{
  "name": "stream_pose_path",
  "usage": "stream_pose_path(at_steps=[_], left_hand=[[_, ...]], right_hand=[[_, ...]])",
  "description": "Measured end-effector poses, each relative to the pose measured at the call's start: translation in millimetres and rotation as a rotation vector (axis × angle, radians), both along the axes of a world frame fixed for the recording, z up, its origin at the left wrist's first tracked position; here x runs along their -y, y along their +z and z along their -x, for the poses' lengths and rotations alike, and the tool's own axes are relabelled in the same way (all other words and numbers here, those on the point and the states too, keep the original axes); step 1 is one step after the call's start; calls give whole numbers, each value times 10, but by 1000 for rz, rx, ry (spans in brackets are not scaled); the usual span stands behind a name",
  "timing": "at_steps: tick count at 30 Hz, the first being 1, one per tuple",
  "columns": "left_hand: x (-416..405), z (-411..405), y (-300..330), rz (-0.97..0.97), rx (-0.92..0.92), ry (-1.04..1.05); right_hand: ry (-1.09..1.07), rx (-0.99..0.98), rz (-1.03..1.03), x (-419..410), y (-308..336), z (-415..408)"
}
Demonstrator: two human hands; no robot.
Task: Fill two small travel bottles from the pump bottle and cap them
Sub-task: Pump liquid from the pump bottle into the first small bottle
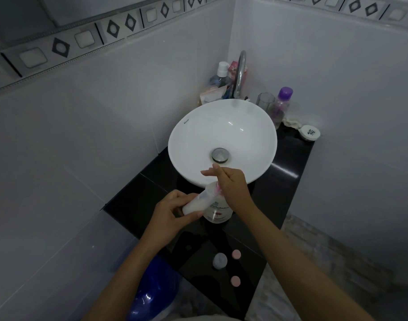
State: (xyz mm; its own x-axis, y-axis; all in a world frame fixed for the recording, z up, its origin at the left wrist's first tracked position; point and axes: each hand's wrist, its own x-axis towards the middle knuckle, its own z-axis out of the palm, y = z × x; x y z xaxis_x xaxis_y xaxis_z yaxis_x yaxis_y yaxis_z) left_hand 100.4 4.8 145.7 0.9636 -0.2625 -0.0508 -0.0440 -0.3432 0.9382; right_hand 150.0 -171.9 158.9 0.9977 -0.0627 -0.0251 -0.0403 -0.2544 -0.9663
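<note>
My left hand (173, 212) grips a small translucent travel bottle (195, 203), tilted with its mouth toward the pump nozzle. The white pump bottle (218, 213) stands on the black counter (138, 200) just in front of the basin. My right hand (230, 184) rests flat on top of its pink pump head, which it mostly hides. A second small travel bottle (219, 261) stands upright and uncapped nearer to me. Two pink caps lie loose on the counter, one (236, 254) beside that bottle and one (235, 281) closer to me.
A white bowl basin (191, 144) with a curved chrome tap (240, 72) fills the counter's far half. Toiletries crowd the corner behind it; a glass (264, 100), a purple-capped bottle (281, 105) and a white jar lid (310, 133) stand at right. A blue bucket (155, 290) sits below left.
</note>
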Motion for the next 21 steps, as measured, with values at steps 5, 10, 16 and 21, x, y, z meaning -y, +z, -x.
stream_pose_path(at_steps=[5, 10, 16, 21], left_hand=[[-12, -4, 44, 21, 7, -12], [5, -5, 97, 69, 38, -7], [6, 13, 32, 34, 8, -8], [20, 24, 34, 3, -2, -3]], right_hand=[[59, -60, 54, 54, 131, -27], [3, -39, -18, 9, 188, -43], [0, -18, 24, 9, 55, 8], [39, -51, 97, 26, 85, 15]])
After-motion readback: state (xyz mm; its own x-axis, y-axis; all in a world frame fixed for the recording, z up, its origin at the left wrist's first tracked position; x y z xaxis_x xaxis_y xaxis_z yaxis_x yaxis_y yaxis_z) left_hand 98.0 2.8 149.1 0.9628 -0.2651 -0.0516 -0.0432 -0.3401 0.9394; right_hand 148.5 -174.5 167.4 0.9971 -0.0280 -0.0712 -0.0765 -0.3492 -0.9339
